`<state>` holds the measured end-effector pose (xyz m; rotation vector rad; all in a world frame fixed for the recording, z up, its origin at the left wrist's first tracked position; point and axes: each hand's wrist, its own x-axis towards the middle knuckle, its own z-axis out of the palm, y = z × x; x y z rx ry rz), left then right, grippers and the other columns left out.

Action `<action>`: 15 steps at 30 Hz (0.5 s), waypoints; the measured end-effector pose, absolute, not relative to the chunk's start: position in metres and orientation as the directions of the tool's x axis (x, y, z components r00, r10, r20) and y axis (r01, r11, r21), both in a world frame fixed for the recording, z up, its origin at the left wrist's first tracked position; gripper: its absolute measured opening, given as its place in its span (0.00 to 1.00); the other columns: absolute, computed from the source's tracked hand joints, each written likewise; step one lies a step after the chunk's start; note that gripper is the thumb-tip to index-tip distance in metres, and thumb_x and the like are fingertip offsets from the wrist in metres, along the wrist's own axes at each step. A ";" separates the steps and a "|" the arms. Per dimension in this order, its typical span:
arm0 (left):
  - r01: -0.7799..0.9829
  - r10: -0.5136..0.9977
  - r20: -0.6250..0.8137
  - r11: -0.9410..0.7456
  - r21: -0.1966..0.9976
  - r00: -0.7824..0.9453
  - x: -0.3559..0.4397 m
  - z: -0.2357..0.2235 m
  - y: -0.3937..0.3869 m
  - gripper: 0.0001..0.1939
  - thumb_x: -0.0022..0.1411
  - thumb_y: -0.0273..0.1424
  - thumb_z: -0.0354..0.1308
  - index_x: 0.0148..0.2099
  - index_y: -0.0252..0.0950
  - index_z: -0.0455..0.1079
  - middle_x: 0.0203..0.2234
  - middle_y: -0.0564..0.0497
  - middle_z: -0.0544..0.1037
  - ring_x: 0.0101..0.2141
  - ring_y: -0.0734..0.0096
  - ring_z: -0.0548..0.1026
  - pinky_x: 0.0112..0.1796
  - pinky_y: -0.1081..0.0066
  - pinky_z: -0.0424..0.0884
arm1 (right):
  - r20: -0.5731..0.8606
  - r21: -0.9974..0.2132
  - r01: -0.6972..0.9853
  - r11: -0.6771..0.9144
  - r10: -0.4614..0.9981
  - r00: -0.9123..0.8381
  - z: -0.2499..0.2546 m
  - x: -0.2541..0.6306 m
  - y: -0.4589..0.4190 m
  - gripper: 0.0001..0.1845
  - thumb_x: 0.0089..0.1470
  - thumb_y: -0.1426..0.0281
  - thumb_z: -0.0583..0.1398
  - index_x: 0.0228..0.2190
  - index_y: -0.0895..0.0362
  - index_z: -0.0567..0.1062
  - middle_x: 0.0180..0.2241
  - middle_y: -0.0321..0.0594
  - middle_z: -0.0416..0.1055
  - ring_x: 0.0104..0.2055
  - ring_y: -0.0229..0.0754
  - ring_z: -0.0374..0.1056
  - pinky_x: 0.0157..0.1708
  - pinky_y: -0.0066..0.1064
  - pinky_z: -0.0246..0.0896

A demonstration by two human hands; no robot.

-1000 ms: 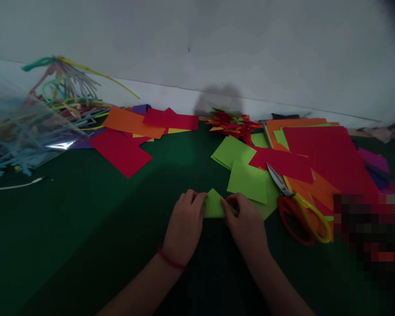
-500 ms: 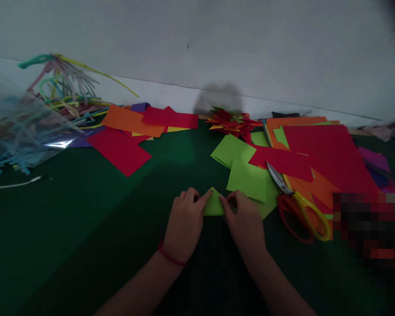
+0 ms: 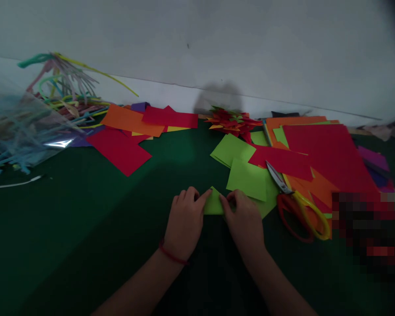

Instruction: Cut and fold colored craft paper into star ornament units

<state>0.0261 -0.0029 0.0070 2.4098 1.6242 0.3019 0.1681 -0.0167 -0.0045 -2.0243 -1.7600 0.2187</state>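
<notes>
Locate the folded green paper (image 3: 213, 205) at the centre, directly ahead of you and low over the table (image 3: 69, 210). Its pointed corner faces 12 o'clock and its straight lower edge faces 6 o'clock. Your two hands are apart, each clamped on one side of this paper. Your left hand (image 3: 184, 224), at 8 o'clock, presses one digit on the paper beside the pointed corner, its other fingers curled; a red band (image 3: 173, 255) circles that wrist. Your right hand (image 3: 245, 221), at 4 o'clock, pinches the right side. The undersides of both grips are hidden.

At 2 o'clock, just beyond your right hand, note a flat green square (image 3: 248, 180); it overlaps further green squares (image 3: 233, 147) at 1 o'clock. The scissors (image 3: 286, 189) lie at 3 o'clock on loose paper, blades toward 11 o'clock, with one red and one yellow handle.

Farther out, a large red sheet (image 3: 325, 153) lies at 2 o'clock over orange and green sheets. A layered paper flower (image 3: 232, 124), mainly red and orange, rests just past 12 o'clock, near the wall (image 3: 184, 35). At 10 o'clock are a red card (image 3: 120, 151), an orange card (image 3: 133, 121), pipe cleaners (image 3: 72, 83) and a clear plastic bag (image 3: 61, 142).
</notes>
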 end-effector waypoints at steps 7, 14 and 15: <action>0.881 0.926 0.065 -0.373 0.290 0.371 0.026 0.008 -0.005 0.19 0.63 0.25 0.44 0.55 0.44 0.59 0.35 0.50 0.65 0.33 0.68 0.64 0.32 0.67 0.61 | 0.189 -0.413 0.908 -0.072 0.969 0.162 -0.004 0.167 -0.017 0.12 0.56 0.63 0.50 0.25 0.56 0.63 0.25 0.38 0.67 0.27 0.40 0.62 0.28 0.31 0.51; 0.856 0.957 0.127 -0.292 0.427 0.263 0.027 0.005 -0.003 0.14 0.62 0.25 0.45 0.49 0.38 0.64 0.35 0.49 0.66 0.35 0.68 0.66 0.34 0.67 0.64 | 0.191 -0.428 0.902 -0.055 0.970 0.150 -0.007 0.168 -0.018 0.11 0.57 0.63 0.49 0.26 0.55 0.63 0.25 0.38 0.66 0.27 0.40 0.62 0.28 0.32 0.52; 0.859 0.953 0.153 -0.302 0.414 0.261 0.027 0.005 -0.004 0.14 0.62 0.24 0.46 0.48 0.38 0.65 0.37 0.48 0.66 0.37 0.67 0.66 0.36 0.66 0.65 | 0.195 -0.429 0.902 -0.050 0.970 0.146 -0.007 0.168 -0.018 0.11 0.57 0.63 0.49 0.26 0.55 0.63 0.25 0.38 0.66 0.26 0.40 0.62 0.28 0.32 0.52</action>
